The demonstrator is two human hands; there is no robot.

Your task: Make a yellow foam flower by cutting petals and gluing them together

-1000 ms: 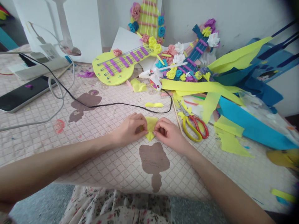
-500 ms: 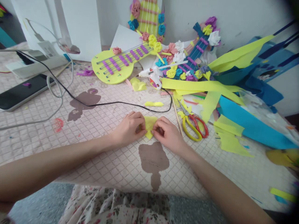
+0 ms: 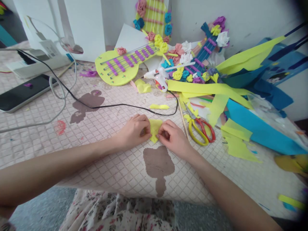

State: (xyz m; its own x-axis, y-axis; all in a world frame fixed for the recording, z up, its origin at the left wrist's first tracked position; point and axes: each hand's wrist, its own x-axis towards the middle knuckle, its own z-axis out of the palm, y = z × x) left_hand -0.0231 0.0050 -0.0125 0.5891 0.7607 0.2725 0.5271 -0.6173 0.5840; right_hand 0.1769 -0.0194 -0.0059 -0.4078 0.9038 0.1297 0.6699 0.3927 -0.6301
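Observation:
A small piece of yellow paper (image 3: 155,127) lies on the quilted cloth, folded at its near edge. My left hand (image 3: 136,131) pinches its left side, thumb and fingertips together. On the right side my right hand (image 3: 173,138) grips the same paper in a like pinch. Just beyond it lies a narrow yellow strip (image 3: 159,106). Scissors (image 3: 203,128) with one yellow and one red handle rest to the right of my right hand, beside a thin wooden stick (image 3: 183,122).
A white glue gun (image 3: 157,77) stands behind, its black cord (image 3: 125,105) crossing the table. Paper guitars, one yellow (image 3: 117,69), one blue (image 3: 204,53), lean at the back. A phone (image 3: 26,93) and power strip (image 3: 36,67) are left; blue paper (image 3: 260,128) lies right.
Both hands keep their pinch on the yellow paper, and its near edge looks slightly more folded up. The whole view has shifted very slightly.

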